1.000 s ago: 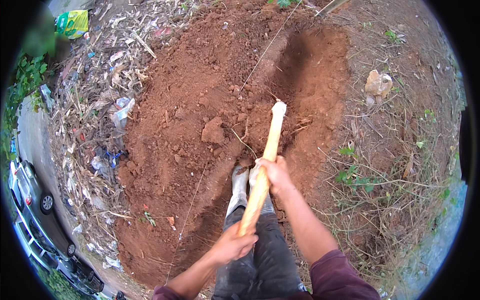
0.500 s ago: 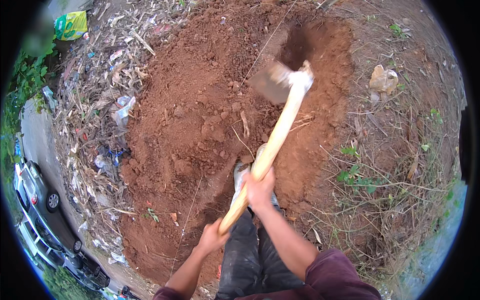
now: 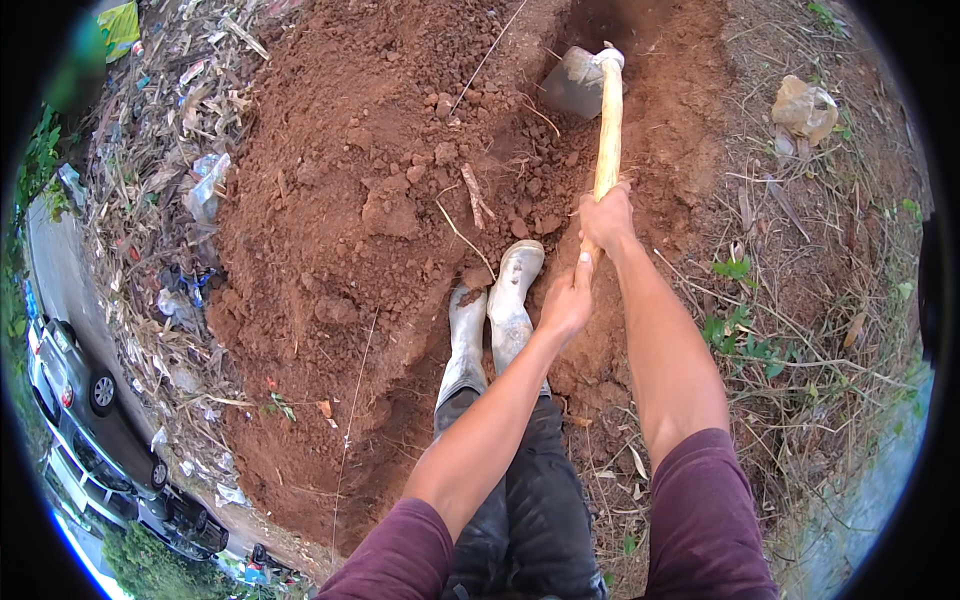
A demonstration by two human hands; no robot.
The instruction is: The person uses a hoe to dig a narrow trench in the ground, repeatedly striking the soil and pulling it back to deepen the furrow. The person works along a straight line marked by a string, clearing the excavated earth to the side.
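The person's right hand is wrapped around the middle of a pale wooden hoe handle, and the left hand is closed on its near end, just behind the right. Beyond both hands, the grey metal hoe blade rests on loose red soil at the mouth of a dark trench. A broad mound of dug red earth lies left of the hands, so much digging looks done; the trench floor ahead seemingly remains to be worked. Muddy pale rubber boots stand just beside the left hand.
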